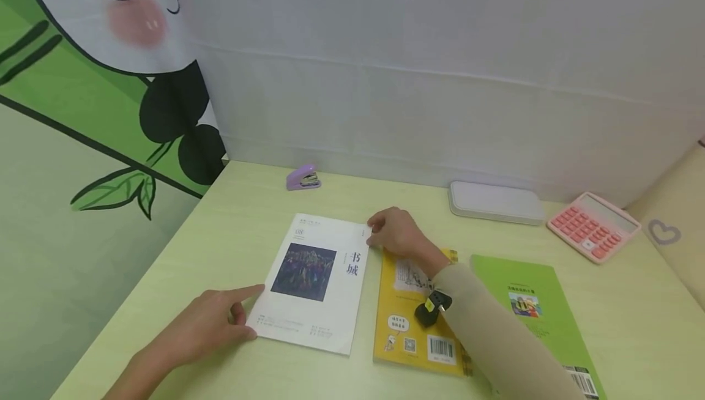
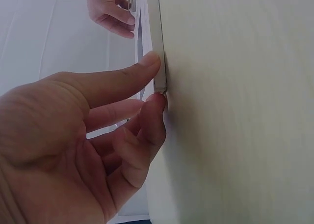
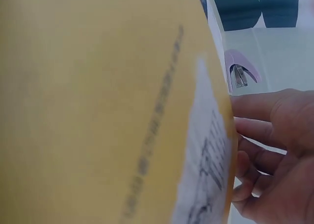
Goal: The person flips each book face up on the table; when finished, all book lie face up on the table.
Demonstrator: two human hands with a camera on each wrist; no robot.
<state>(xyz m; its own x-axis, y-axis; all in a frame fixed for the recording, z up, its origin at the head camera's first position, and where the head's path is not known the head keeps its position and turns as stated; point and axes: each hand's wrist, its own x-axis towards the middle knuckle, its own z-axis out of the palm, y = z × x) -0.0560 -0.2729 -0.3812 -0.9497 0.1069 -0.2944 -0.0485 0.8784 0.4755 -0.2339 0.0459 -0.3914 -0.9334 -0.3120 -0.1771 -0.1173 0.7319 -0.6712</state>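
Note:
A white magazine (image 1: pixel 316 329) with a dark picture on its cover lies on the table, slightly turned. My left hand (image 1: pixel 201 326) grips its lower left corner, the thumb at the corner and the index finger along the left edge. The left wrist view shows that hand (image 2: pixel 98 131) close up against the magazine's thin edge (image 2: pixel 154 18). At the upper right corner, the bent fingers of my right hand (image 1: pixel 399 232) hold the magazine's edge. Under the right forearm is a yellow book (image 1: pixel 399 302), which fills much of the right wrist view and covers that hand's fingertips there.
A green book (image 1: pixel 529 284) lies on the right, partly under the sleeve (image 1: pixel 496 333). Along the back stand a purple stapler (image 1: pixel 302 178), a pale flat case (image 1: pixel 496 202) and a pink calculator (image 1: pixel 595 227). A white curtain-like sheet (image 1: pixel 413 82) rises behind the table.

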